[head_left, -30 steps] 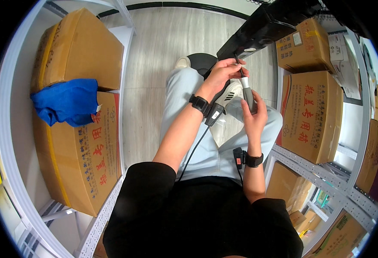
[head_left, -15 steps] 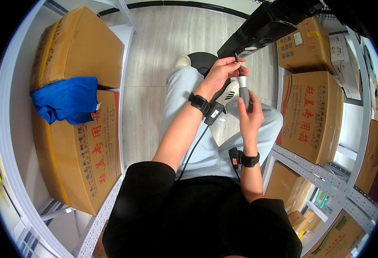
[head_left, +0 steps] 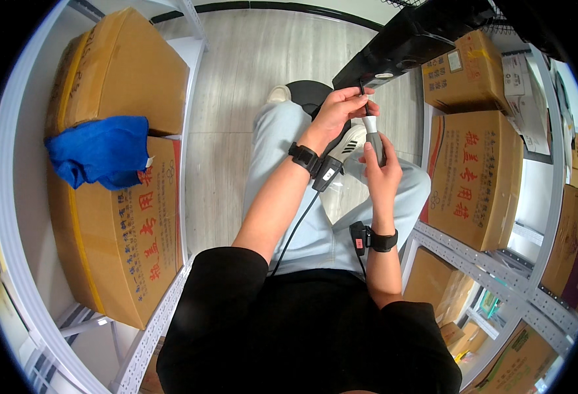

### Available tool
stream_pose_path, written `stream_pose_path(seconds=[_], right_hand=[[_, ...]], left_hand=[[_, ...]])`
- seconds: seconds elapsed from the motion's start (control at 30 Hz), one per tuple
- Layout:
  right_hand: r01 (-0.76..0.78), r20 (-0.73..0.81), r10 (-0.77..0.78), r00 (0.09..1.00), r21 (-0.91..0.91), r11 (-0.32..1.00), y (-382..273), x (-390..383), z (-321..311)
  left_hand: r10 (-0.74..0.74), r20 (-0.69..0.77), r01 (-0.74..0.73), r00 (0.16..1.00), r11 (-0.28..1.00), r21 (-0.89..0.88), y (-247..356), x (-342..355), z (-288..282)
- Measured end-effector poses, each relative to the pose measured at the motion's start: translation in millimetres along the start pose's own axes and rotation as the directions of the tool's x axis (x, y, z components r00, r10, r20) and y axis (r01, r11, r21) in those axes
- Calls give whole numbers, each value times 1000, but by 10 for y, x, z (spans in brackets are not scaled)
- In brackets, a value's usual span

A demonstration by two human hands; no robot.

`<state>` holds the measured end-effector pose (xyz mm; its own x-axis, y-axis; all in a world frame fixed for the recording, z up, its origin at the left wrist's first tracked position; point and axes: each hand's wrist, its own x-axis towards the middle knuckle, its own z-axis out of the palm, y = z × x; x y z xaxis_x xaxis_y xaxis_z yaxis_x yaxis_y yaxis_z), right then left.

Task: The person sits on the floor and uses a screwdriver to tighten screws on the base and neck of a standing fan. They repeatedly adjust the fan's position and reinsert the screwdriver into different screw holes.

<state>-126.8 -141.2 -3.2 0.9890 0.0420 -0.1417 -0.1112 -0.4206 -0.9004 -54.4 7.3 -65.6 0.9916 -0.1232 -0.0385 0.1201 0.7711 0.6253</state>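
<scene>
My right hand (head_left: 382, 169) is closed around the grey handle of a screwdriver (head_left: 371, 126) with a silver-white collar, held roughly upright in view. The tool's dark shaft runs up to the lower end of a long black housing (head_left: 400, 49), which slants in from the upper right. Around that shaft, just below the housing, the fingers of my left hand (head_left: 336, 115) are pinched; the exact contact at the tip is hidden by them. Both wrists wear black straps with small cabled boxes.
Cardboard boxes (head_left: 476, 180) fill the right-hand shelf, and more boxes (head_left: 125, 72) stand on the left one. A blue cloth (head_left: 98, 152) drapes over the left boxes. My bent knees and a white shoe (head_left: 351, 141) are below the hands, above a grey floor (head_left: 230, 79).
The screwdriver handle has tilted slightly, and the fingers of my right hand have shifted a little around it. My left hand stays in nearly the same place.
</scene>
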Motion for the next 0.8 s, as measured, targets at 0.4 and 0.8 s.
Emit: stream_pose_path(seconds=[0.4,0.8], right_hand=[[-122,63,108,992,314,941,-18,51,-41],[-103,65,94,993,158,982,-54,75,-143]], left_hand=[[10,-12,-10,1000,999,45,22,-3,17],[684,-209,-55,699,343,938,-242,332,-243]])
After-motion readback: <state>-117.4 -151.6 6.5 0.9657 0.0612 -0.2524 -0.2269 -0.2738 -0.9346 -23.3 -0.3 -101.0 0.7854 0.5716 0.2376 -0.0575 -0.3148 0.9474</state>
